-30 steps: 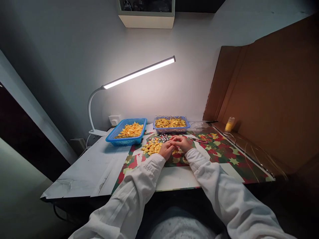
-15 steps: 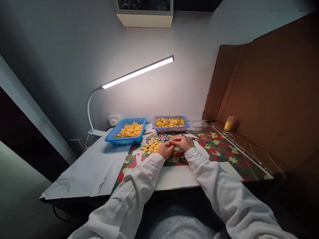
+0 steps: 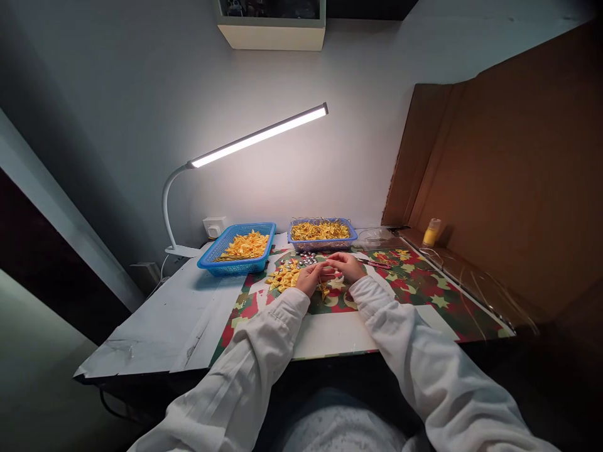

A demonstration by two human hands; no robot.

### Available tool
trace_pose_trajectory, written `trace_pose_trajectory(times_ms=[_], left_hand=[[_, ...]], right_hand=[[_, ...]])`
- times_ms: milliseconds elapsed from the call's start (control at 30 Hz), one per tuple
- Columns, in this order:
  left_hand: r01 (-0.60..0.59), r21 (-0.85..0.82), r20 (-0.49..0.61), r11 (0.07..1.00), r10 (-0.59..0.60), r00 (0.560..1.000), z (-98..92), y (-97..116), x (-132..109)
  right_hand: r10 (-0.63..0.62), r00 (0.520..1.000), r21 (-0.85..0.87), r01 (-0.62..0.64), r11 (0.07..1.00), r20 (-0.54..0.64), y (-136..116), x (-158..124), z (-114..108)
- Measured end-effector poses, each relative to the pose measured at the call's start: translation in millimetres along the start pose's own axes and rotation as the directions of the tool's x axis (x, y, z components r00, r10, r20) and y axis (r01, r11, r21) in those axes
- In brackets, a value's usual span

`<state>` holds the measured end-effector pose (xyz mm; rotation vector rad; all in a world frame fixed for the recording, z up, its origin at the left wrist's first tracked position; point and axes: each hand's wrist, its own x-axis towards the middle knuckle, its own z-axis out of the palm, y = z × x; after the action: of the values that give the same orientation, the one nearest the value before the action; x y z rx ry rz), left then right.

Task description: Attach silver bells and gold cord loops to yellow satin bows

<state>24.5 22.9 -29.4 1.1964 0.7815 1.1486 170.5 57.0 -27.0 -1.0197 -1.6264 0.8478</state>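
Observation:
My left hand and my right hand meet above the patterned sheet, fingertips pinched close together. What they grip is too small to make out. Just under the left fingers a yellow ribbon piece shows; whether it hangs from them or lies on the sheet I cannot tell. Beside the left hand is a heap of folded yellow ribbon pieces. Small shiny silver balls, perhaps bells, lie scattered just behind the hands. To the right of my right hand is a red-handled tool, partly hidden.
A blue basket holds yellow ribbon pieces. A purple-blue basket is filled with gold cords and ribbon pieces. A lit lamp reaches over the table. At right stand a small yellow bottle and a cardboard panel.
My right hand has shifted slightly up and its fingers have spread a little from the left hand's. The yellow ribbon piece now shows below the left fingers.

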Motion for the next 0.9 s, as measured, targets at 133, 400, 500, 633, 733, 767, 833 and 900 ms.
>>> trace_pose_trajectory(times_ms=[133,400,500,633,733,767,833,900], left_hand=[[0.009,-0.102,-0.061,0.995,-0.015,0.998,-1.7,1,-1],[0.044,-0.216,-0.14,0.975,-0.075,0.987,-1.9,7,2],[0.053,-0.242,-0.153,0.969,-0.092,0.984,-2.1,7,3],[0.069,-0.263,-0.172,0.962,-0.117,0.978,-2.5,6,4],[0.081,-0.266,-0.182,0.961,-0.132,0.974,-2.4,6,4],[0.084,-0.264,-0.184,0.961,-0.136,0.973,-2.3,6,4],[0.091,-0.256,-0.187,0.962,-0.142,0.972,-2.0,5,4],[0.099,-0.239,-0.188,0.966,-0.146,0.971,-1.8,5,4]], right_hand=[[0.087,0.989,-0.133,-0.071,0.989,0.116,-3,0,-6],[-0.048,0.985,-0.359,0.106,0.927,0.167,-29,-16,-3],[-0.13,0.982,-0.434,0.177,0.883,0.136,-36,-23,0],[-0.151,0.98,-0.52,0.198,0.831,0.131,-38,-29,9],[-0.129,0.982,-0.575,0.185,0.797,0.137,-38,-32,17],[-0.118,0.984,-0.591,0.177,0.787,0.136,-38,-33,19],[-0.095,0.987,-0.624,0.155,0.766,0.13,-40,-35,21],[-0.068,0.99,-0.653,0.133,0.745,0.124,-42,-37,23]])
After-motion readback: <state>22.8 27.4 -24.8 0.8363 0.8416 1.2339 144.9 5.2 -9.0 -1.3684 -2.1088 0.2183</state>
